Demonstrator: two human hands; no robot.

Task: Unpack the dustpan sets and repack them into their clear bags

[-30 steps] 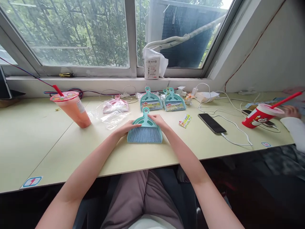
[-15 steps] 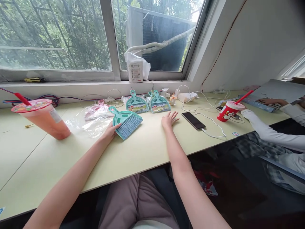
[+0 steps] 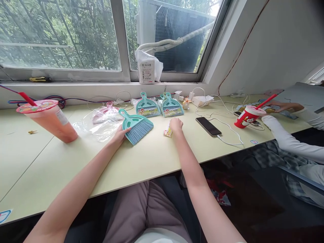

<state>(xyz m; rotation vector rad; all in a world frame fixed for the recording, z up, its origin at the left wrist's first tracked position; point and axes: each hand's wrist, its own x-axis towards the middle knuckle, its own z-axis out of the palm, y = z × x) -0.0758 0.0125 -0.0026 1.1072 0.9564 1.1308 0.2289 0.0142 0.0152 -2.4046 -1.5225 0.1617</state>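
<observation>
Dustpan with brush (image 3: 138, 126): mid tabletop (image 3: 141, 162), between front and back edges; left hand (image 3: 118, 135) at its left side.
Card (image 3: 167, 132): right of dustpan, partly under right hand (image 3: 176, 125).
Two wrapped sets (image 3: 172, 107): side by side near back edge, behind dustpan and card.
Plastic film (image 3: 105, 131): left of dustpan.
Tall cup (image 3: 58, 125): farther left.
Phone (image 3: 208, 126): right of right hand.
Short cup (image 3: 245, 118): right of phone, toward right end.
Tissue pack (image 3: 146, 72): on windowsill (image 3: 101, 88), beyond back edge.
</observation>
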